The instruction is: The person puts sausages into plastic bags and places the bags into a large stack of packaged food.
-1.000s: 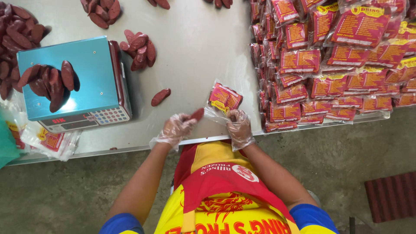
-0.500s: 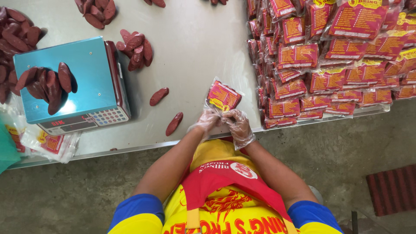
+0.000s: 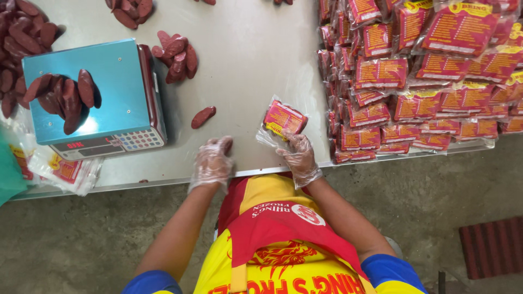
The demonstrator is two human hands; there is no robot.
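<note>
At the near edge of the worktop [image 3: 256,60], I am pinching a small clear pouch [image 3: 283,118] with a red and yellow label in my right hand [image 3: 298,155]. Its gloved fingers [image 3: 291,140] are closing on the pouch's lower corner and tilting it up off the steel. My left hand [image 3: 212,160], also gloved, is lying just beside it. Its fingers [image 3: 218,147] are curling down over a dark red sausage [image 3: 226,143], of which only the tip is showing, so I cannot tell whether it is lifting clear of the surface.

To my mind this is the filling step, with the pouch in one hand and a piece being gathered in the other. The next move is calling for the pouch mouth to be held apart and turned towards the left hand, since the thin film is looking limp and the gloves slippery.

Another loose sausage [image 3: 203,117] is lying a little further in, near the blue scale [image 3: 109,71], which is carrying a handful of sausages [image 3: 65,98]. Filled packs [image 3: 425,81] are piling up well to my right.
</note>
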